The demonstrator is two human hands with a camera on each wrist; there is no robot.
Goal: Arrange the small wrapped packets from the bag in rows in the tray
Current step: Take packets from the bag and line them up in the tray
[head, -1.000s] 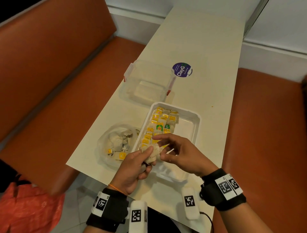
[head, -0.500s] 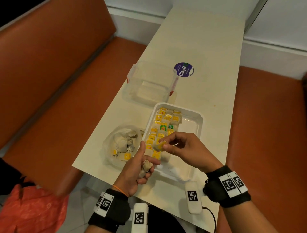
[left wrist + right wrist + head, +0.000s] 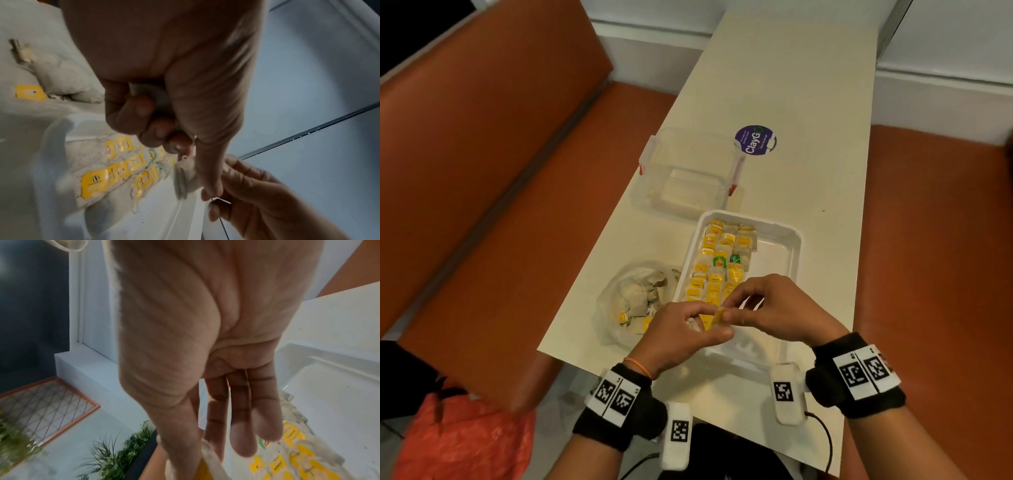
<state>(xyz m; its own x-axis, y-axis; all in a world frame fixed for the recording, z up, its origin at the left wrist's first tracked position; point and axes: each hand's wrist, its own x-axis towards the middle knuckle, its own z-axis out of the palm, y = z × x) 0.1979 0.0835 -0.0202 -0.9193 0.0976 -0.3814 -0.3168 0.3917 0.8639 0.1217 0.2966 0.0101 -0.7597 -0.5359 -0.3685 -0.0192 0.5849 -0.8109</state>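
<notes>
both hands meet over the near end of the tray [image 3: 796, 240], which sits on the table [image 3: 791, 102] with its long side running away from the person. the left hand [image 3: 681, 329] has its fingers curled into the palm around a small pale packet, seen in the left wrist view tucked under the fingers [image 3: 152, 95], while its thumb and forefinger reach out to a yellow-tagged packet [image 3: 719, 314] held up between the two hands. the right hand [image 3: 780, 308] pinches that same packet from the other side with thumb and forefinger; its other fingers [image 3: 242, 426] hang fairly straight and loose (the right wrist view shows them extended above the tray). the packet hangs in the air just above the tray's near rows, not yet laid down. inside the tray, rows of packets [image 3: 722, 260] with yellow tags fill the left part from the far end toward the hands, with two green-tagged ones among them; the right part of the tray floor is bare white. the bag [image 3: 633, 301] lies just left of the tray, touching its side, with more packets inside. beyond the tray stands a clear box [image 3: 685, 178] with red clips, and near it a round purple sticker [image 3: 755, 140] on the table.
</notes>
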